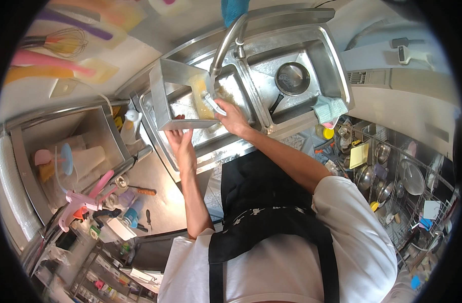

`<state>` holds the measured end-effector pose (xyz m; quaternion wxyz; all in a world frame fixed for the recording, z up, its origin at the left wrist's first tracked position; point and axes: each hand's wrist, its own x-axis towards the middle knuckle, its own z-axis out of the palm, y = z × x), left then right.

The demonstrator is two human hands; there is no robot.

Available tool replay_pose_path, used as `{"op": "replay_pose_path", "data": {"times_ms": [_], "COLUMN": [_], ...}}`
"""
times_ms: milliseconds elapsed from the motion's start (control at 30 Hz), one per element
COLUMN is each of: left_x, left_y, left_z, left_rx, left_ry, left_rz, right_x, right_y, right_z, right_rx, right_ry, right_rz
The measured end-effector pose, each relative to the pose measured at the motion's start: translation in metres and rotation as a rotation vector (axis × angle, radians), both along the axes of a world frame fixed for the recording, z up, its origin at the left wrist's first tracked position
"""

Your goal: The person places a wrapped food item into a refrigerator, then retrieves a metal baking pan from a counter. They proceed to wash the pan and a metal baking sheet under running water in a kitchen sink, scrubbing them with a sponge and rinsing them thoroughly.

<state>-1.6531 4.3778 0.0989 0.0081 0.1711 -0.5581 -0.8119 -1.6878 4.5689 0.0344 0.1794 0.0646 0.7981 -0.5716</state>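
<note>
Over the left basin of a stainless steel double sink, an open rectangular metal frame is held tilted. My left hand grips its near edge from below, with the fingertips showing inside. In my right hand is a white-handled brush, its bristles at the frame's right inner wall. That wall looks yellowish; I cannot tell whether this is residue or reflection. The faucet arches over, its spout ending right beside the frame. A small saucepan with a black handle sits in the right basin.
A green cloth hangs over the right basin's near corner. Left of the sink stand a white bottle and a steel counter holding knives and small tools. Wire racks with pans are on the right. Whisk and spatulas hang upper left.
</note>
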Motion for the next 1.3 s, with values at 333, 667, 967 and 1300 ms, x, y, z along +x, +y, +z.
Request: {"op": "replay_pose_path", "data": {"times_ms": [333,667,967,1300], "left_x": [-0.026,-0.042,-0.052,-0.053], "left_y": [0.03,0.036,0.048,0.045], "left_z": [0.002,-0.001,-0.01,-0.001], "left_rx": [-0.605,-0.638,-0.698,-0.706], "left_ry": [0.042,0.291,0.281,0.307], "left_rz": [0.222,0.249,0.254,0.271], "right_x": [-0.033,-0.073,-0.004,-0.052], "right_y": [0.026,0.023,-0.021,0.014], "right_z": [0.005,0.022,0.059,0.044], "right_rx": [0.118,0.65,0.433,0.652], "right_ry": [-0.034,0.208,0.073,0.194], "right_rz": [0.253,0.339,0.506,0.61]}}
